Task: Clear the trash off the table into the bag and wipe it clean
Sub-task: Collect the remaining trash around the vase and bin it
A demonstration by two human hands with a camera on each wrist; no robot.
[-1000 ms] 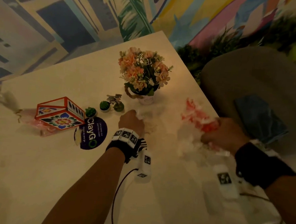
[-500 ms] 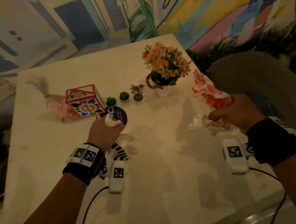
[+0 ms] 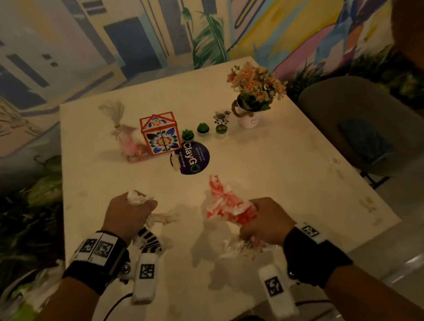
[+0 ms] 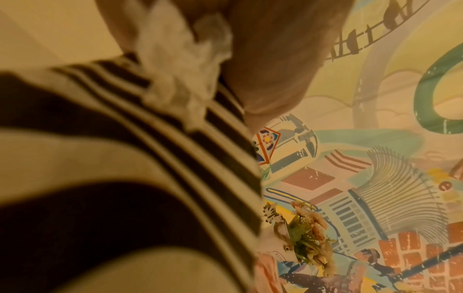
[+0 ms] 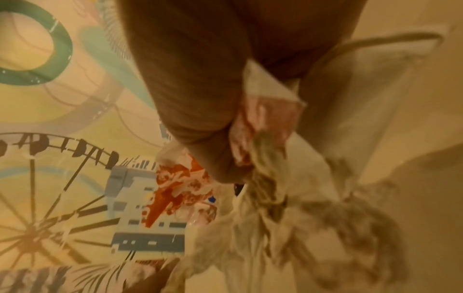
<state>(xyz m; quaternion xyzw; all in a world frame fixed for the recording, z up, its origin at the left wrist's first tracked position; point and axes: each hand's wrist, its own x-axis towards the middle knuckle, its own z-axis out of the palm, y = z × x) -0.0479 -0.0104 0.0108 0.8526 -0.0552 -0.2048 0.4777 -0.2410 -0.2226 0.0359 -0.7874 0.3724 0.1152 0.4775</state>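
Observation:
My left hand (image 3: pixel 128 214) is fisted round crumpled white tissues (image 3: pixel 136 197) and a black-and-white striped wrapper (image 3: pixel 149 241), just above the near part of the pale table (image 3: pixel 291 180). The left wrist view shows the same striped wrapper (image 4: pixel 125 158) and white tissue (image 4: pixel 180 59) close up. My right hand (image 3: pixel 264 220) grips a crumpled red-and-white wrapper (image 3: pixel 225 203) with soiled tissue (image 3: pixel 240 246) hanging below the fist. In the right wrist view the red wrapper (image 5: pixel 175 188) and the dangling soiled tissue (image 5: pixel 300 218) fill the frame. No bag is clearly identifiable.
On the table's far half stand a flower pot (image 3: pixel 252 98), a patterned box (image 3: pixel 159 132), three tiny plants (image 3: pixel 203 128), a pink tied pouch (image 3: pixel 130 143) and a dark round sticker (image 3: pixel 193 158). A grey chair (image 3: pixel 357 119) with a blue cloth (image 3: pixel 363 140) stands right.
Both hands have drawn back from the middle of the table toward its near edge, each carrying its gathered trash. The left hand left the spot by the sticker.

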